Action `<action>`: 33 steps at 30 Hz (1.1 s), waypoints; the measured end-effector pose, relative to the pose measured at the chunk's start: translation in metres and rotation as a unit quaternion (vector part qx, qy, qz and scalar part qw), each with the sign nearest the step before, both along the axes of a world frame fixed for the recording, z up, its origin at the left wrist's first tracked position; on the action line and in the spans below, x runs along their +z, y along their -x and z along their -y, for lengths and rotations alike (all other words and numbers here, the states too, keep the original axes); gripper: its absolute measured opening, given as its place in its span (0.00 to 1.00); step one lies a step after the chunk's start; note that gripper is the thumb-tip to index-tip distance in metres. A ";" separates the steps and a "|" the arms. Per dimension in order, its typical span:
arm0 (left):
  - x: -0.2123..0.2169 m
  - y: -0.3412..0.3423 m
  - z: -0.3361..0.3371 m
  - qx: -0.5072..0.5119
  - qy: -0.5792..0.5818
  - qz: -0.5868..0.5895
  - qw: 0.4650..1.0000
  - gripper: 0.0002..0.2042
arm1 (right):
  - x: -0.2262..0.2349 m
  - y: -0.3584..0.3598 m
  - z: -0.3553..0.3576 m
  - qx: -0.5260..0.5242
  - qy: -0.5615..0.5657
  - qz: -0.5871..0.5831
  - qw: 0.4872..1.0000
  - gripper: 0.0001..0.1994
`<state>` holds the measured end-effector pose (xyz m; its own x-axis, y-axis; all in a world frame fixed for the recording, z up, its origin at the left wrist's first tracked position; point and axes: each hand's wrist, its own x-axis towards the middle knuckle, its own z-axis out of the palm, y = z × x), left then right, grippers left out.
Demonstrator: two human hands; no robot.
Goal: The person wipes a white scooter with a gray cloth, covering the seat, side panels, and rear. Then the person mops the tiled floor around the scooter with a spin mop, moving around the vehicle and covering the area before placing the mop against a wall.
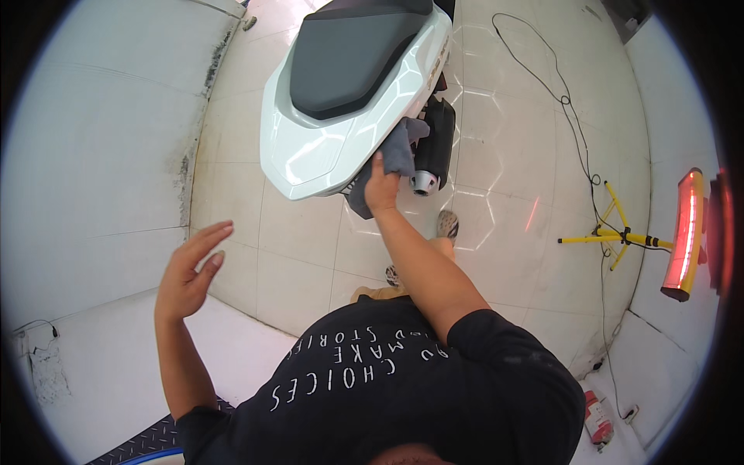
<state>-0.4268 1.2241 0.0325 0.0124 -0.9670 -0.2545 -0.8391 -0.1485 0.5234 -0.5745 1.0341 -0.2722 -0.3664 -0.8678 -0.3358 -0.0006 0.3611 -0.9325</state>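
Note:
A white scooter point(310, 147) with a black seat point(353, 54) stands on the pale tiled floor ahead of me, its tail toward me. My right hand point(380, 190) grips a grey cloth point(399, 151) pressed against the scooter's rear right side, beside the black exhaust with its chrome tip point(424, 182). Part of the cloth hangs below the hand. My left hand point(190, 271) is raised in the air to my left, fingers apart, holding nothing and touching nothing.
A white wall point(93, 155) runs along the left. A yellow tripod stand point(616, 236) carries a glowing red heat lamp point(686, 232) at the right. A black cable point(570, 116) trails across the floor. A red-and-white can point(595, 415) stands at lower right.

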 end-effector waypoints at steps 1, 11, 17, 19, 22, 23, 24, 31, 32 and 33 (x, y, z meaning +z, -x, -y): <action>-0.010 -0.010 -0.013 0.008 -0.005 0.007 1.000 0.18 | 0.008 0.000 0.002 0.003 -0.018 -0.002 1.000 0.25; -0.205 -0.085 -0.180 0.232 -0.230 -0.058 0.943 0.22 | -0.030 0.011 -0.075 0.304 0.296 -0.263 0.867 0.37; -0.323 -0.136 -0.293 0.271 -0.387 -0.163 0.866 0.23 | 0.000 0.043 -0.039 0.361 0.175 -0.322 0.857 0.37; -0.346 -0.169 -0.303 0.291 -0.428 -0.182 0.836 0.24 | -0.001 0.045 -0.025 0.337 0.184 -0.317 0.867 0.36; -0.367 -0.242 -0.284 0.311 -0.365 -0.183 0.858 0.23 | -0.004 0.014 -0.055 0.308 0.191 -0.326 0.873 0.34; -0.373 -0.270 -0.271 0.325 -0.336 -0.196 0.862 0.23 | 0.000 -0.002 -0.081 0.297 0.179 -0.337 0.875 0.33; -0.381 -0.298 -0.258 0.326 -0.283 -0.213 0.876 0.23 | 0.003 -0.018 -0.102 0.272 0.190 -0.322 0.887 0.33; -0.379 -0.462 -0.215 0.293 -0.168 -0.221 0.915 0.23 | 0.022 -0.118 -0.182 0.104 0.085 -0.148 0.980 0.31; -0.372 -0.484 -0.217 0.315 -0.189 -0.222 0.903 0.23 | 0.021 -0.137 -0.183 0.086 0.075 -0.134 0.984 0.31; -0.366 -0.505 -0.217 0.331 -0.204 -0.238 0.890 0.23 | 0.020 -0.155 -0.188 0.060 0.063 -0.119 0.989 0.32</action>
